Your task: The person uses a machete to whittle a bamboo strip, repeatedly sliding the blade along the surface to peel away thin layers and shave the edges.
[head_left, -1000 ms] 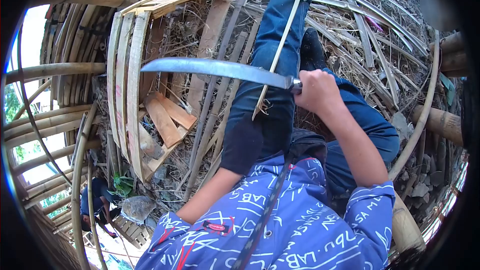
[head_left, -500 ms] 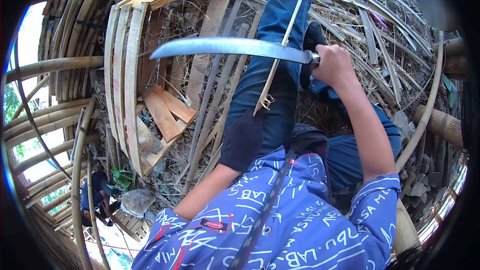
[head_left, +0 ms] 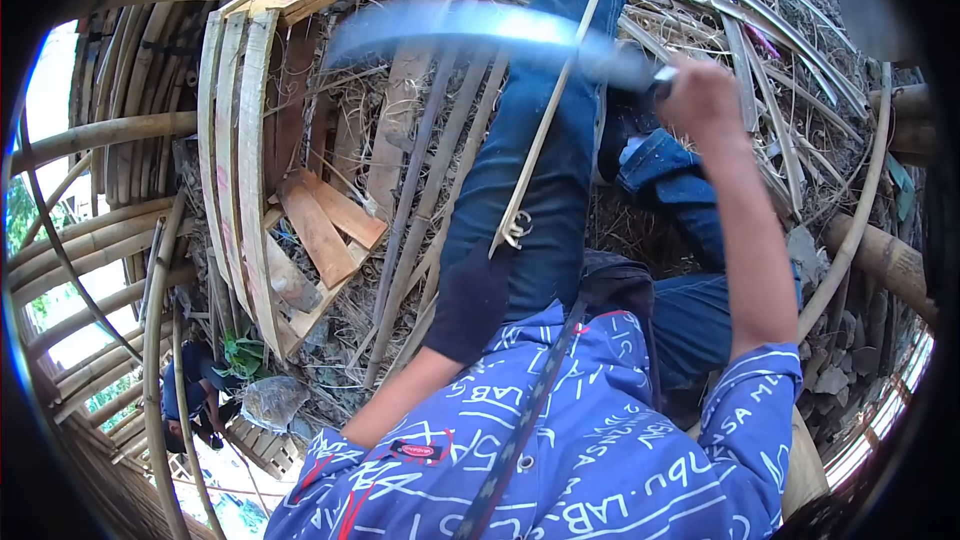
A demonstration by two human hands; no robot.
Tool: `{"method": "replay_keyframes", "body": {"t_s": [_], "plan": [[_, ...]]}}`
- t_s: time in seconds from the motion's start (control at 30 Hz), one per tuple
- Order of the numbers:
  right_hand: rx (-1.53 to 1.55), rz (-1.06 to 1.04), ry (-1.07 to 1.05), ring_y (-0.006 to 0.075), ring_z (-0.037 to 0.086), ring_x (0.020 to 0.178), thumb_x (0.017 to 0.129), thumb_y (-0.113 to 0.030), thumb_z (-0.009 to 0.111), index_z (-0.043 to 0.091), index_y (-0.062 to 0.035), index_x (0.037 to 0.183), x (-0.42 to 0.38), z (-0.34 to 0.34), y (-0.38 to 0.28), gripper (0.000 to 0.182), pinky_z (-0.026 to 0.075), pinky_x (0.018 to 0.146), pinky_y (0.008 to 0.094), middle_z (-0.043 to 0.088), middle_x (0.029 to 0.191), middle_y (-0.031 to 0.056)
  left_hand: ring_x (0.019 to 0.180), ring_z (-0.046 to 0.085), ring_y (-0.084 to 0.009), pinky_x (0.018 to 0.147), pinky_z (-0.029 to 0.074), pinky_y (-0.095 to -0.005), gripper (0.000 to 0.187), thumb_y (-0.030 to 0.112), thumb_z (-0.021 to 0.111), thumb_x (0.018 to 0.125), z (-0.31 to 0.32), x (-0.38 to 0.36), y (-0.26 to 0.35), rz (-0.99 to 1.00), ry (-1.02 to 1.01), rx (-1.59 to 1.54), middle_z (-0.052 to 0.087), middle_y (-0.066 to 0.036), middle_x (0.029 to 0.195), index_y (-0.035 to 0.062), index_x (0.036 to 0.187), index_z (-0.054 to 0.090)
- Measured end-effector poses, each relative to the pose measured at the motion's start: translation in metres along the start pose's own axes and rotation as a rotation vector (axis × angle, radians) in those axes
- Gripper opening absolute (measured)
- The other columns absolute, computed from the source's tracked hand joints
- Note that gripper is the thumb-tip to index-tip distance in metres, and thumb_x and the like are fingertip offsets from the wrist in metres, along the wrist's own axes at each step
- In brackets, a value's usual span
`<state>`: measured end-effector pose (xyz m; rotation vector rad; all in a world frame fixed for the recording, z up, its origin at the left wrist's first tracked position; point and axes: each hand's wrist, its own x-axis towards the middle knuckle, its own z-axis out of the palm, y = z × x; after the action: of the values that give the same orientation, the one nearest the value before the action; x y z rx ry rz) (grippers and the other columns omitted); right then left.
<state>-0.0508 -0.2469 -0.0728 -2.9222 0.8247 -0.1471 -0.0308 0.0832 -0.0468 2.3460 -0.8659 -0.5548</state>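
A dark glove covers my left hand, which is closed on the near end of a thin bamboo strip. The strip lies along my outstretched leg in blue jeans, with curled shavings at its near end. Bare and blurred by motion, my right hand is wrapped round the handle of a long curved knife. The blade points left and crosses over the strip above my shin; whether they touch cannot be told.
A slatted wooden crate with loose boards stands at the left. Split bamboo strips and shavings cover the ground ahead. Bamboo poles line the left side. Another person is at the lower left beyond the poles.
My right hand and the knife have moved forward, away from my body, and slightly right. My left hand has shifted slightly back and left with the strip's near end.
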Motion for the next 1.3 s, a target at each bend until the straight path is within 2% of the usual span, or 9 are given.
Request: {"method": "replay_keyframes", "body": {"t_s": [0.1,0.27,0.4,0.53,0.63,0.7,0.8,0.97,1.3], "plan": [[0.043,0.318,0.011,0.0389,0.065,0.083,0.079,-0.026,0.059,0.064,0.0005,0.088,0.045,-0.003,0.084,0.028,0.053,0.075,0.0462,0.066,0.087,0.0243,0.072,0.057,-0.0463,0.061,0.044,-0.0501,0.018,0.014,0.050,0.088,-0.003,-0.009,-0.002,-0.272,-0.085,-0.045,0.059,-0.027,0.074,-0.0016,0.096,0.055],[0.224,0.358,0.046,0.0301,0.065,0.063,0.074,-0.028,0.067,0.062,-0.0005,0.076,0.014,-0.019,0.117,0.028,0.048,0.062,0.0394,0.065,0.070,0.0177,0.075,0.057,-0.0472,0.061,0.042,-0.0498,0.024,0.021,0.050,0.092,-0.005,0.007,-0.001,-0.328,-0.083,-0.106,0.059,-0.027,0.076,-0.0013,0.092,0.057],[0.694,0.339,0.103,0.0058,0.038,0.054,0.073,-0.017,0.076,0.057,-0.0031,0.071,-0.047,0.002,0.069,0.023,0.030,0.049,0.0251,0.048,0.058,-0.0031,0.066,0.059,-0.0405,0.057,0.042,-0.0443,0.031,0.026,0.048,0.094,-0.008,0.012,-0.003,-0.405,-0.111,-0.240,0.059,-0.023,0.069,-0.0020,0.086,0.059],[1.042,0.401,0.081,0.0051,0.041,0.053,0.071,-0.012,0.074,0.059,-0.0017,0.073,-0.089,-0.003,-0.005,0.018,0.035,0.048,0.0241,0.052,0.058,-0.0024,0.057,0.055,-0.0276,0.055,0.041,-0.0379,0.036,0.030,0.049,0.094,-0.013,0.013,-0.020,-0.496,-0.185,-0.281,0.057,-0.018,0.063,-0.0019,0.082,0.060],[1.199,0.459,0.055,0.0036,0.042,0.056,0.072,-0.010,0.073,0.060,-0.0015,0.074,-0.115,0.005,-0.039,0.016,0.036,0.049,0.0229,0.053,0.060,-0.0023,0.057,0.055,-0.0169,0.055,0.043,-0.0352,0.026,0.023,0.052,0.092,-0.019,0.012,-0.034,-0.054,-0.237,-0.130,0.059,-0.008,0.062,0.0015,0.080,0.061],[1.287,0.476,0.033,0.0034,0.042,0.057,0.072,-0.008,0.072,0.060,-0.0010,0.074,-0.127,0.001,-0.055,0.014,0.036,0.049,0.0229,0.053,0.060,-0.0026,0.058,0.050,-0.0108,0.053,0.040,-0.0316,0.035,0.033,0.058,0.089,-0.034,0.021,-0.017,-0.538,-0.397,-0.424,0.053,-0.003,0.058,0.0002,0.078,0.062],[1.297,0.495,-0.004,0.0034,0.041,0.057,0.072,-0.007,0.072,0.060,-0.0007,0.075,-0.142,-0.002,-0.056,0.014,0.036,0.050,0.0231,0.052,0.060,-0.0020,0.059,0.050,-0.0081,0.053,0.041,-0.0298,0.033,0.032,0.062,0.087,-0.039,0.023,-0.008,-0.435,-0.323,-0.424,0.053,0.000,0.061,0.0006,0.078,0.063],[1.255,0.513,0.036,0.0034,0.039,0.057,0.073,-0.007,0.071,0.058,-0.0005,0.075,-0.165,-0.013,-0.035,0.014,0.035,0.050,0.0233,0.049,0.059,-0.0029,0.069,0.063,-0.0253,0.064,0.047,-0.0376,0.039,0.027,0.066,0.078,-0.033,0.020,-0.016,-0.427,-0.204,-0.221,0.065,-0.019,0.076,-0.0045,0.099,0.060],[1.217,0.597,0.069,0.0041,0.034,0.050,0.073,-0.009,0.074,0.048,-0.0054,0.062,-0.197,-0.018,-0.040,0.028,0.028,0.045,0.0252,0.042,0.053,-0.0053,0.083,0.062,-0.0422,0.068,0.047,-0.0459,0.031,0.021,0.055,0.081,-0.029,0.016,-0.001,-0.343,-0.140,0.015,0.062,-0.028,0.085,-0.0007,0.103,0.058]]}}
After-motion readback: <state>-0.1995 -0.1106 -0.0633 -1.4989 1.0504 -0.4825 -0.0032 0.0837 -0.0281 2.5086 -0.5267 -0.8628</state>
